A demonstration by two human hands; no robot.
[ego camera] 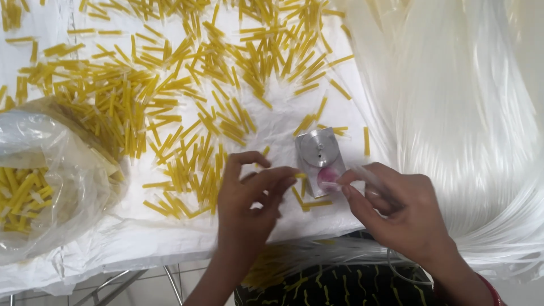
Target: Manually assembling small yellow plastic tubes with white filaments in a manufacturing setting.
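My left hand (249, 195) pinches a short yellow tube piece (300, 176) between thumb and fingertips, just left of a small metal block (319, 153) with a round silver disc and a pink pad. My right hand (396, 212) holds the end of a thin clear tube (362, 174), whose tip reaches the pink pad (327, 177). The two hands face each other across the block, close together. Many short yellow tube pieces (170, 113) lie scattered over the white sheet (170, 232) beyond them.
A clear plastic bag (51, 181) at the left holds more yellow pieces. A big bundle of long clear tubes (464, 113) drapes down the right side. The white sheet's front edge hangs over a metal frame (136, 280); patterned dark cloth (340, 283) is below.
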